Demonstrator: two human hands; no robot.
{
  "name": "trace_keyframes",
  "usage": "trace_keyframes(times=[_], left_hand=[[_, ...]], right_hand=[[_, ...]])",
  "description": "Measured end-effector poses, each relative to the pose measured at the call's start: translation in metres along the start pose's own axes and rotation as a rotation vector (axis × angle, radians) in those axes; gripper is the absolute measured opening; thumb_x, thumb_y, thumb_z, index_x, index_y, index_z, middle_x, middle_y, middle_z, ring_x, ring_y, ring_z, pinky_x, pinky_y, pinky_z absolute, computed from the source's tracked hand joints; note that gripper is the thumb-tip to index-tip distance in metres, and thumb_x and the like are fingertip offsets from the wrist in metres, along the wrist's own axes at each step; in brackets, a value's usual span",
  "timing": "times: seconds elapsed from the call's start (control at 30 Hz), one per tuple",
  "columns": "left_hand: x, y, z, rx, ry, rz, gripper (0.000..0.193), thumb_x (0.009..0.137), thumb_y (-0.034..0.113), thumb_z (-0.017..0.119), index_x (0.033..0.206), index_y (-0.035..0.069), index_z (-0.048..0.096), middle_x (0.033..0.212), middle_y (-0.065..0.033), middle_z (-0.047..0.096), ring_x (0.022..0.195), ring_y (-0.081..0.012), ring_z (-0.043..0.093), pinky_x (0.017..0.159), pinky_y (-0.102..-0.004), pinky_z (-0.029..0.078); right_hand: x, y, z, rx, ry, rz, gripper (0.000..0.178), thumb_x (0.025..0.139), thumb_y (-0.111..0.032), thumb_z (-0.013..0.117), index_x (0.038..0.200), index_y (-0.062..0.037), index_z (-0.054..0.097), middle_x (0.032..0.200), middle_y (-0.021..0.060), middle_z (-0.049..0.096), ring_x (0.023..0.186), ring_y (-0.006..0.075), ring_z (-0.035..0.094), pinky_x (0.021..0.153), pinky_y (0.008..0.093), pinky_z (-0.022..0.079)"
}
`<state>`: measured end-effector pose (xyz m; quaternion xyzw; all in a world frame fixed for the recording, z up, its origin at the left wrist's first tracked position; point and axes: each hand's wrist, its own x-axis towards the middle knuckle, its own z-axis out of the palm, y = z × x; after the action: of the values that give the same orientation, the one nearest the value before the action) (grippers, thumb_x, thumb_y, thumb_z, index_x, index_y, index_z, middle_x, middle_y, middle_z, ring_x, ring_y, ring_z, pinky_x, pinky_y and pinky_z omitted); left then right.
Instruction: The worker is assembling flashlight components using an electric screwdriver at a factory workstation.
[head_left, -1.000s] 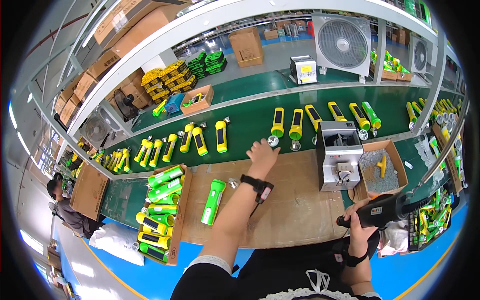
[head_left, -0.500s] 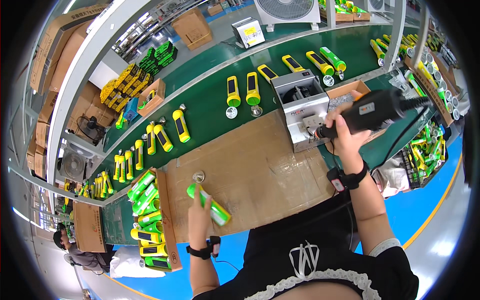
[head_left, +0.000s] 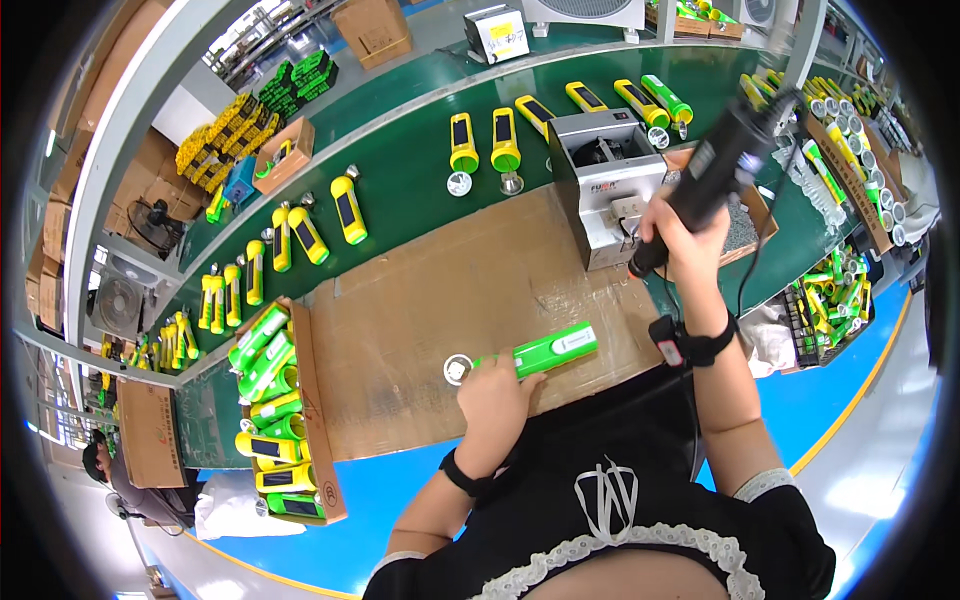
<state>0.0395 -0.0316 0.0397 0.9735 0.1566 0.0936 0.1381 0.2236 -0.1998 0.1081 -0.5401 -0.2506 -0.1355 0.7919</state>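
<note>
L hand (head_left: 497, 398) on green torch (head_left: 545, 351); box (head_left: 310, 420) w/ torches

One green torch (head_left: 545, 352), one black power screwdriver (head_left: 712, 170), one grey machine (head_left: 603, 185)

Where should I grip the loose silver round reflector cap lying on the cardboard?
Pinch the silver round reflector cap by its outer rim, coming from above. It lies flat on the brown cardboard sheet, just off the green plastic flashlight under the left hand.
</note>
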Motion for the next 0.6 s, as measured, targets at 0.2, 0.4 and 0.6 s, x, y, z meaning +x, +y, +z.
trace_keyframes(times=[0.2, 0.4, 0.6], left_hand=[[0.012, -0.006, 0.003, -0.104, 0.109, 0.169, 0.038, 0.066, 0.033, 0.074, 0.091, 0.006, 0.066, 0.088, -0.012, 0.057, 0.084, -0.0292, 0.055, 0.075, -0.0391, 0.04], [0.039, -0.038, 0.007, -0.158, 0.261, 0.313, 0.035, 0.077, 0.019, 0.066, 0.108, 0.005, 0.059, 0.09, -0.0126, 0.061, 0.085, -0.0303, 0.056, 0.079, -0.0419, 0.041], [0.049, -0.044, 0.016, -0.168, 0.118, 0.288, 0.048, 0.07, 0.015, 0.07, 0.115, 0.003, 0.054, 0.098, -0.017, 0.057, 0.092, -0.0332, 0.053, 0.083, -0.0425, 0.042]], right_hand=[[-0.074, -0.022, 0.007, 0.108, -0.165, -0.04, 0.06, 0.084, -0.015, 0.062, 0.131, -0.0056, 0.026, 0.072, 0.0055, 0.047, 0.058, 0.0156, 0.051, 0.057, 0.0312, 0.044], [-0.093, -0.023, 0.006, 0.066, -0.159, -0.034, 0.059, 0.085, -0.017, 0.061, 0.131, -0.0074, 0.025, 0.077, 0.0065, 0.048, 0.059, 0.017, 0.051, 0.059, 0.0324, 0.044], [-0.083, -0.012, 0.02, 0.078, -0.054, -0.074, 0.062, 0.084, -0.016, 0.062, 0.132, -0.0066, 0.025, 0.076, 0.0073, 0.048, 0.059, 0.0171, 0.051, 0.059, 0.034, 0.045]])
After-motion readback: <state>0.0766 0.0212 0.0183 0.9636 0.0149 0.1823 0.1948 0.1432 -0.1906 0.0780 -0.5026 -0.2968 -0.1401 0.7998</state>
